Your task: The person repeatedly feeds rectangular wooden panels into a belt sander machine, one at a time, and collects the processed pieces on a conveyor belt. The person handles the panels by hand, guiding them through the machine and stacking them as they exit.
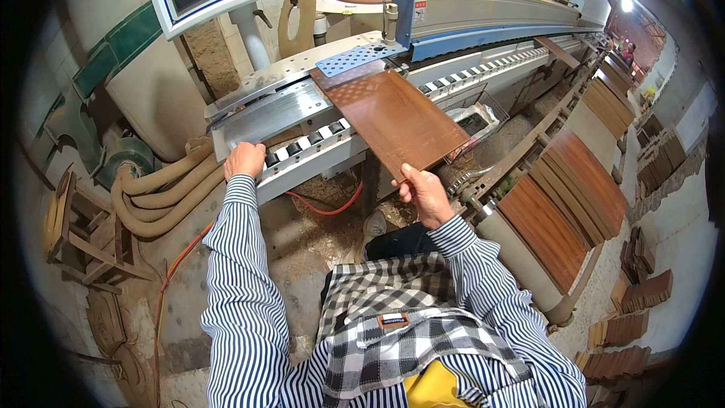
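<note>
One brown panel [400, 122] is apparently awaiting machining, right hand [424, 195] pinching its corner, grip of left hand [245, 159] unclear, stacked panels [570, 200] lying nearby.

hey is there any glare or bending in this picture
In the head view, fisheye distortion curves the machine's long beam and leaves black corners; in the same view, the brown board pinched by the right hand carries a pale sheen, and the far lamp glares white.

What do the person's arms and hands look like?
Both arms are in long sleeves with thin dark and white stripes, which go all the way down to the wrists. The left hand and the right hand are bare, with no gloves on.
</note>
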The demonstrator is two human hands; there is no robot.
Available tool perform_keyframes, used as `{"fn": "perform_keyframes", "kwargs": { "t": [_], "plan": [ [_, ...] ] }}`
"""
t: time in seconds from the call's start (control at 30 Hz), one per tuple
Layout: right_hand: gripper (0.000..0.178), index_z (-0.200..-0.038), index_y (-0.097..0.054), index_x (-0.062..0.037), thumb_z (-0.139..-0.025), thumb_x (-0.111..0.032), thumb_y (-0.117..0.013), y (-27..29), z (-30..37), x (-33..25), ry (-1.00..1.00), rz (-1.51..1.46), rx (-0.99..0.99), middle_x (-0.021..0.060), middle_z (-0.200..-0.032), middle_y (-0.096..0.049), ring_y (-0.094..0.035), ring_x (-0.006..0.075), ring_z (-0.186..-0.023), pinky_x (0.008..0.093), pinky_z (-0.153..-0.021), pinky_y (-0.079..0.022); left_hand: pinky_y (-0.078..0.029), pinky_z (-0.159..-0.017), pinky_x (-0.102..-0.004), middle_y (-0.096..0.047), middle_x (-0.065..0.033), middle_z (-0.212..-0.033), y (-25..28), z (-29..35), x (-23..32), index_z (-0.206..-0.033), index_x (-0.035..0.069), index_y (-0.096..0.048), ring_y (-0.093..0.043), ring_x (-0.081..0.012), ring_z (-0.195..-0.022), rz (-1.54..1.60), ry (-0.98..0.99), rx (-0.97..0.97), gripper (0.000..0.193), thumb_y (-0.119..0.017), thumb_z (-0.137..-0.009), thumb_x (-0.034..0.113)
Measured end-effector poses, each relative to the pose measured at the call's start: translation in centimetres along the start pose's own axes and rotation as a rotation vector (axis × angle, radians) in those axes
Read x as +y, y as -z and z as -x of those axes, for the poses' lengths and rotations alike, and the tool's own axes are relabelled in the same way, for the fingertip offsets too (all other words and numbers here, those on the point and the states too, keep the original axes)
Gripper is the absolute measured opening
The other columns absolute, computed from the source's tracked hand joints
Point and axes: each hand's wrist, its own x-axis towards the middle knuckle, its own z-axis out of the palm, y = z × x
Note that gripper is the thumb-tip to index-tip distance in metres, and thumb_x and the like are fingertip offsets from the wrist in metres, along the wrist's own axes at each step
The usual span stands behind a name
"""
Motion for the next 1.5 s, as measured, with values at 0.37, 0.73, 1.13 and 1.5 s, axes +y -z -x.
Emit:
{"fn": "perform_keyframes", "kwargs": {
  "t": [0.37,0.73,1.13,1.5],
  "plan": [
    [0.037,-0.079,-0.06,-0.0037,-0.087,-0.039,-0.053,6.9,-2.8,-2.4,0.089,0.035,0.257,-0.0035,-0.057,-0.053,-0.045,0.004,-0.047,0.0178,-0.047,-0.037,-0.043,-0.084,-0.0404,-0.06,-0.0214,-0.099,-0.3,-0.3,-0.1,-0.092,0.001,-0.065,-0.057,-0.0349,-0.095,-0.012,-0.008,-0.006,0.041,-0.047,-0.077,0.034],
    [0.026,-0.104,-0.058,-0.0058,-0.086,-0.025,-0.056,20.5,4.9,2.2,0.229,-0.091,0.628,-0.0005,-0.065,-0.055,-0.045,0.0051,-0.05,0.0177,-0.043,-0.035,-0.043,-0.083,-0.0407,-0.061,-0.0197,-0.099,0.0,-0.3,0.0,-0.089,0.006,-0.067,-0.057,-0.0342,-0.095,-0.003,0.009,-0.015,0.036,-0.049,-0.076,0.034],
    [0.049,-0.124,-0.043,-0.005,-0.081,-0.022,-0.059,37.5,29.0,7.4,0.085,0.061,1.562,0.0087,-0.074,-0.06,-0.054,0.0152,-0.057,0.0287,-0.048,-0.044,-0.043,-0.081,-0.0424,-0.061,-0.0217,-0.096,0.1,0.1,0.0,-0.088,0.002,-0.065,-0.057,-0.0365,-0.093,-0.001,-0.004,0.002,0.039,-0.046,-0.075,0.034],
    [0.026,-0.104,-0.047,-0.0072,-0.079,-0.014,-0.054,37.3,28.3,11.8,0.283,-0.065,1.465,0.0059,-0.075,-0.053,-0.05,0.0157,-0.062,0.0287,-0.054,-0.042,-0.043,-0.082,-0.0407,-0.061,-0.0202,-0.097,0.0,-0.2,-0.2,-0.087,0.004,-0.067,-0.058,-0.0345,-0.093,-0.006,-0.003,0.002,0.037,-0.049,-0.074,0.034]
  ]
}}
